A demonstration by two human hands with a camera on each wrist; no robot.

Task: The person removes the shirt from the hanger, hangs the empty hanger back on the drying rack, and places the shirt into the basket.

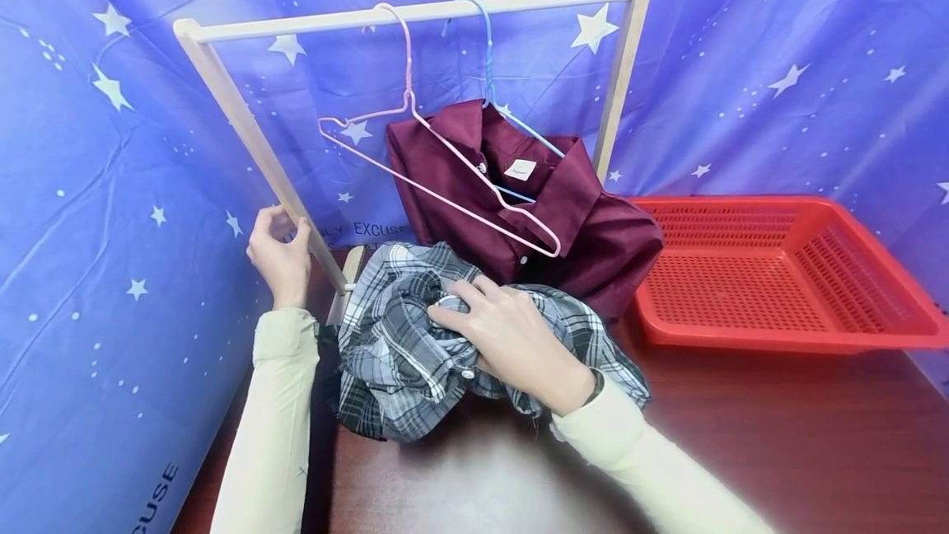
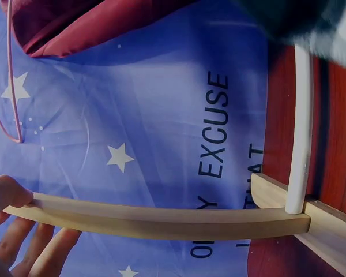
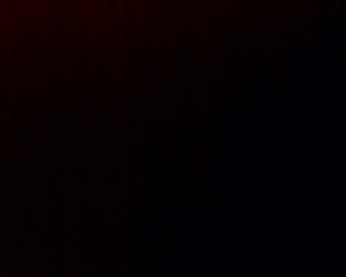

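Observation:
My left hand [image 1: 282, 260] holds the left post [image 1: 248, 138] of a small wooden clothes rack. In the left wrist view, the thumb lies on one side of that post [image 2: 161, 222] and the fingers reach round the other. A grey-and-white plaid shirt [image 1: 400, 344] is bunched up in front of the rack. My right hand [image 1: 519, 340] grips the top of this bundle with bent fingers; some fingertips are hidden in the folds. The right wrist view is almost black.
A maroon shirt [image 1: 445, 180] hangs on a blue hanger [image 1: 489, 48] from the rack's top bar [image 1: 311, 25]. In front of it is a bare pink hanger [image 1: 408, 64]. To the right, a red plastic basket [image 1: 741, 336] stands on the dark red table [image 1: 778, 435]. Blue star-patterned cloth [image 1: 111, 229] surrounds everything.

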